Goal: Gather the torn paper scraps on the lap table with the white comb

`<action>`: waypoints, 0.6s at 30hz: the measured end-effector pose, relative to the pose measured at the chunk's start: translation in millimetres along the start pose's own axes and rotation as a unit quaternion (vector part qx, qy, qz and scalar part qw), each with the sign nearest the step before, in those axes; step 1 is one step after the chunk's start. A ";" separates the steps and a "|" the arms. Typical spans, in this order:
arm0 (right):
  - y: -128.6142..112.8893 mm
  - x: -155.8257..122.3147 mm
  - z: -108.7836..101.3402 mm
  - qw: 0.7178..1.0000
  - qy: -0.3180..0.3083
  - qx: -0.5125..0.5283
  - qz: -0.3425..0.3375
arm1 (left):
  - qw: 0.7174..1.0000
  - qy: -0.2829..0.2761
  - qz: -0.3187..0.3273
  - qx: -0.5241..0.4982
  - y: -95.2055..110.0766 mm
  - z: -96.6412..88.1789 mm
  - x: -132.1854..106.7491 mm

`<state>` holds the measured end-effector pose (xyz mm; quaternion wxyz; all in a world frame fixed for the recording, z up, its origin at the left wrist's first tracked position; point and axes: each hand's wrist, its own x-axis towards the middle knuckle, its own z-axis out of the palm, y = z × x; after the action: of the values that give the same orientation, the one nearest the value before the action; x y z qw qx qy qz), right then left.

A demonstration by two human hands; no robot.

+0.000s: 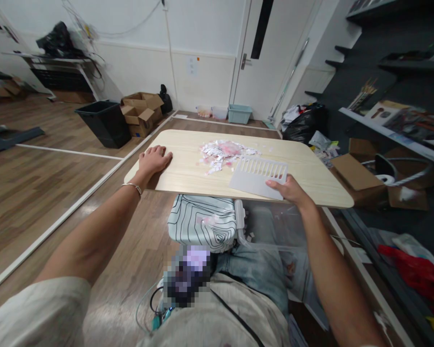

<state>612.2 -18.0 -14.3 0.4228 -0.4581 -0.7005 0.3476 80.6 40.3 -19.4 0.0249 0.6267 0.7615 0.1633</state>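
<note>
A light wooden tabletop (311,166) lies in front of me. A heap of white and pink paper scraps (222,154) sits near its middle. My right hand (289,189) grips the near edge of a flat white plastic scraper with a slotted top (256,176), which lies on the table just right of the scraps. My left hand (152,161) rests on the table's left corner, fingers curled over the surface with nothing in it. A thin bracelet circles my left wrist.
Under the table are a cushion with a line pattern (202,221) and a clear plastic bin (275,226). A black bin (104,123) and cardboard boxes (142,113) stand on the floor at the left. Shelves and boxes (354,171) crowd the right.
</note>
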 end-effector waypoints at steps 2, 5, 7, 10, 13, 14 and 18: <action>-0.4 0.5 0.4 1.000 0.017 0.015 0.005 | 1.000 -0.001 0.001 -0.001 -0.2 0.0 -0.5; -0.9 1.0 1.5 0.999 0.038 0.021 0.013 | 1.000 -0.003 -0.001 -0.002 -0.1 -0.6 -1.5; -1.1 1.1 2.3 0.999 0.034 0.009 0.014 | 1.000 -0.001 0.001 -0.005 0.1 -1.2 -2.0; -1.4 0.6 2.8 1.000 0.020 -0.013 0.004 | 1.000 0.000 0.002 -0.007 0.5 -2.0 -2.3; -2.7 -0.2 2.5 1.000 0.012 -0.022 -0.005 | 1.000 0.000 -0.006 -0.011 1.0 -2.3 -2.4; -3.4 -0.6 2.6 1.000 0.011 -0.024 -0.007 | 1.000 0.002 -0.009 -0.012 1.1 -2.2 -2.5; -7.3 -2.4 4.0 1.000 -0.001 -0.024 -0.016 | 1.000 0.007 -0.008 -0.017 1.1 -1.8 -2.1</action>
<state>606.6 -23.2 -10.2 0.4163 -0.4569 -0.7160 0.3243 81.7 38.0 -17.8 0.0314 0.6189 0.7637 0.1808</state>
